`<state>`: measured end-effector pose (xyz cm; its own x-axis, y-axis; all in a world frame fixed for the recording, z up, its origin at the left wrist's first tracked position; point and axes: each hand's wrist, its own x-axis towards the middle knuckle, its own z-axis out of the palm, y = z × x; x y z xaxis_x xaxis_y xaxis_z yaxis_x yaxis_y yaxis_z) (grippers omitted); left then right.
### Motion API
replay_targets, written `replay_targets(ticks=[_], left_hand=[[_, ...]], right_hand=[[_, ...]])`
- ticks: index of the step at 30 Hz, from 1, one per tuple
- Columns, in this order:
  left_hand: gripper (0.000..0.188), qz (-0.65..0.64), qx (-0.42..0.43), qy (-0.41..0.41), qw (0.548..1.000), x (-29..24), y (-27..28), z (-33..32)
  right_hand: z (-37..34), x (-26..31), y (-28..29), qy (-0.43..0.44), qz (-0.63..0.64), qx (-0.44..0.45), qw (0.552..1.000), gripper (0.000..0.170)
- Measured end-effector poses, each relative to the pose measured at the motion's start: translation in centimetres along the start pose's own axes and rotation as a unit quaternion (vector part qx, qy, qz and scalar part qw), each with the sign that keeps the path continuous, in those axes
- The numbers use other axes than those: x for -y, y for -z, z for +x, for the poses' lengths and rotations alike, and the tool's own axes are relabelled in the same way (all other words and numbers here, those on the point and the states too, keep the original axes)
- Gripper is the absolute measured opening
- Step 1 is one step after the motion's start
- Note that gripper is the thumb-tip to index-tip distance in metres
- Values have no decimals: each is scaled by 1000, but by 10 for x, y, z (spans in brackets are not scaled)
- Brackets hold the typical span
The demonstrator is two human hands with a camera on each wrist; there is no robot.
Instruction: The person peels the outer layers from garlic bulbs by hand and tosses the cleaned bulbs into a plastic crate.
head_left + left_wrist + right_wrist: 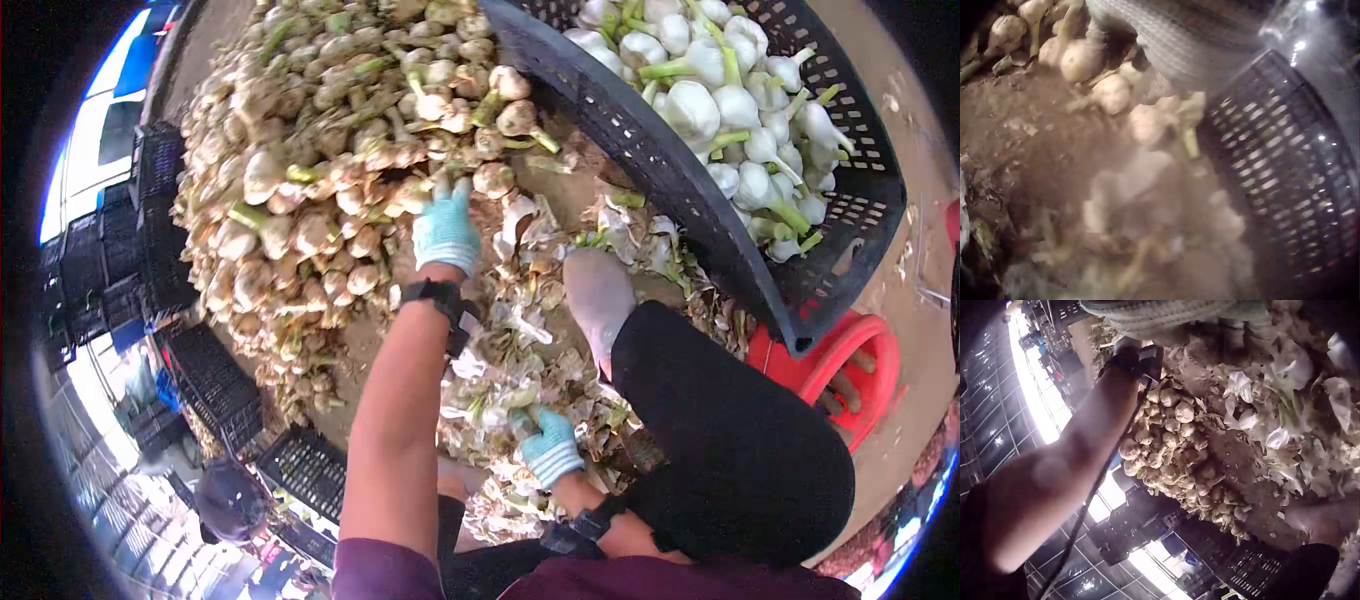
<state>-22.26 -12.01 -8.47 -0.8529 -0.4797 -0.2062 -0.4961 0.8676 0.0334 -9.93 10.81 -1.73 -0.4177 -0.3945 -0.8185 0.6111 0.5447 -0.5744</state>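
My left hand (447,228), in a pale green glove, reaches over the right edge of the heap of unpeeled garlic (320,130), fingers extended and nothing visible in them. Its glove (1191,44) fills the top of the left wrist view, above several loose bulbs (1111,94). Lower down, over the peelings (520,320), my right hand (550,447) has thumb and fingers curled round a small greenish thing (521,423), too unclear to name. In the right wrist view only part of that glove (1179,314) shows; its fingertips are hidden.
A black crate (640,140) of clean white garlic (700,110) stands at upper right, a red container (872,335) beside its near corner. My foot (598,295) rests among the peelings. More black crates (210,375) and another person (232,500) are at left.
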Motion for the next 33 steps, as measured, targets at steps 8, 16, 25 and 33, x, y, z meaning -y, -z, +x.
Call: replay_targets(ticks=[8,16,25,33], left_hand=[[36,-23,15,22,999,12,1,6],[21,-654,-8,317,687,-2,59,-199],[47,-401,-90,163,897,-45,109,-332],[38,-582,-147,288,746,-41,105,-374]], right_hand=[[14,-24,-15,-55,409,-45,910,15],[6,7,-6,-28,446,0,895,10],[-63,45,13,227,-219,179,932,25],[-84,19,2,255,-145,256,921,21]])
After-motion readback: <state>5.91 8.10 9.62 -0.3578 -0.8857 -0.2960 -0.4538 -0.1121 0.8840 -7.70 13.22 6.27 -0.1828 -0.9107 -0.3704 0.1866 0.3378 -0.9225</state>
